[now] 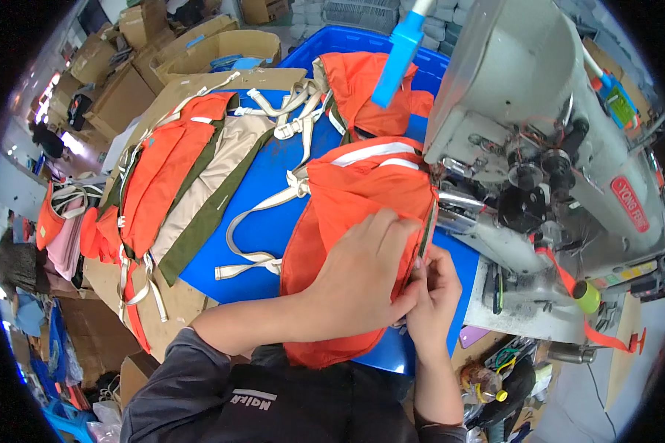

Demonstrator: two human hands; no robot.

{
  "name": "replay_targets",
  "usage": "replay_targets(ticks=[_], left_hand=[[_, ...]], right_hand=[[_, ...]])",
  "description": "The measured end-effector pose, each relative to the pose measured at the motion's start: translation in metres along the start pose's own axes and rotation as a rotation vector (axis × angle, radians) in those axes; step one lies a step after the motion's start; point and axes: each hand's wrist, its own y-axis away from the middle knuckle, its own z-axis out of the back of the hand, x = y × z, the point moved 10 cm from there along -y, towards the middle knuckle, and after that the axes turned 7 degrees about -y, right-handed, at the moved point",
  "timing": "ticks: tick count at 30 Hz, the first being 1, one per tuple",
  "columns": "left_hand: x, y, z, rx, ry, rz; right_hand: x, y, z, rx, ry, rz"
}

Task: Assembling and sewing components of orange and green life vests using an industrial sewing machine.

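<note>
My left hand lies across an orange fabric bag, fingers bent and thumb at its right edge, gripping it. Beside it, my right hand pinches the same edge, where a dark green strip runs. The bag rests on a blue board, with cream straps trailing leftward. Its upper right corner sits at the working arm of a grey sewing machine, where metal parts meet the fabric. The exact fingertip contact is partly hidden.
More orange bags with straps lie left, another behind. A blue crate and cardboard boxes stand beyond. A blue-handled tool hangs overhead. Bottles and tools are at lower right. A person is far left.
</note>
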Motion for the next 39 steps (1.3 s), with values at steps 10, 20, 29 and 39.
replay_targets(ticks=[10,20,29,39], left_hand=[[0.011,-0.003,-0.011,-0.084,0.045,0.110],[-0.003,0.008,-0.015,0.136,-0.124,0.214],[-0.007,0.032,0.000,-0.015,-0.027,0.194],[0.000,0.033,-0.011,0.134,0.062,0.179]], right_hand=[[0.000,0.012,-0.002,0.041,-0.078,0.056],[0.003,0.021,-0.001,0.037,-0.004,0.093],[-0.015,0.022,-0.010,0.319,-0.359,-0.285],[0.003,0.024,-0.006,0.260,-0.015,-0.028]])
